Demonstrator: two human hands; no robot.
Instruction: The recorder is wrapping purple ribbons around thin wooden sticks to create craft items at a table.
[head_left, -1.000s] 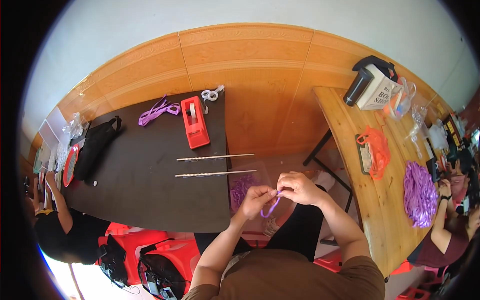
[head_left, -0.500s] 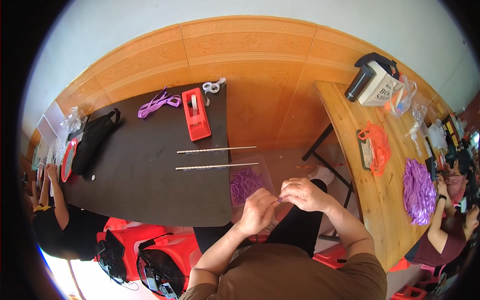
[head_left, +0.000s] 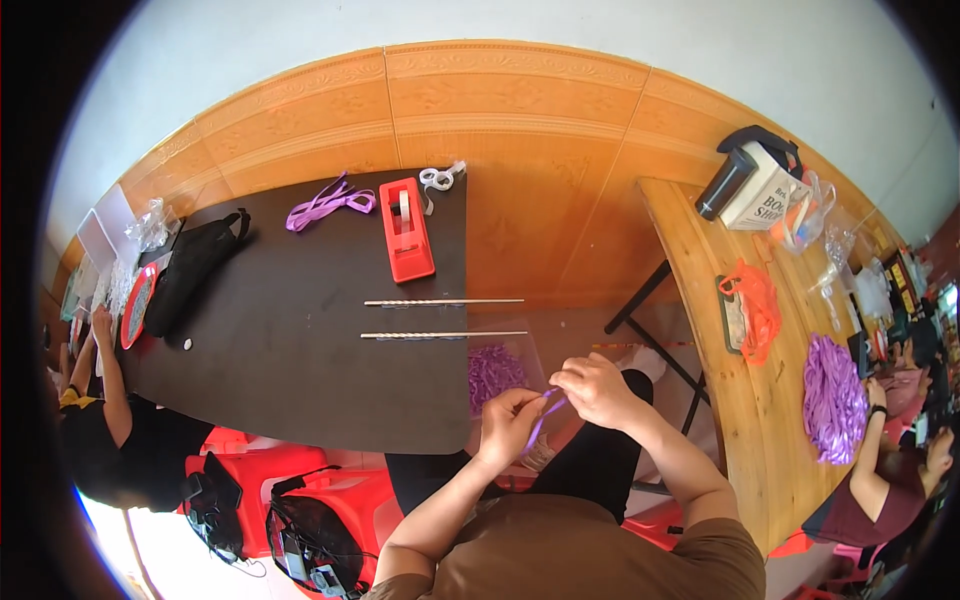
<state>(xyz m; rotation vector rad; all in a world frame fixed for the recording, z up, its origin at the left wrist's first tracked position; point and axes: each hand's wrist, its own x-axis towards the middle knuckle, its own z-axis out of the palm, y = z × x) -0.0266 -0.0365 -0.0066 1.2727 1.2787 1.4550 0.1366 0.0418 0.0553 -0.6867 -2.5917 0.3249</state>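
The left hand and the right hand meet over the person's lap, just off the near edge of the dark bench. Between them runs a purple ribbon strip — the left grip pinches its lower part with fingers pressed together, the right grip pinches its upper end, fingers curled shut on it. The two hands sit close, nearly touching.

Just beyond the left grip, a clear bag of purple ribbon pieces hangs at the bench edge. Farther out from both hands, two thin rods lie side by side across the bench, their tips jutting past its right edge. Beyond those stands a red tape dispenser, with a loose purple ribbon bundle to its left and a black bag farther left.

To the right of the right grip, well apart, a wooden bench carries a heap of purple ribbon and an orange bag.
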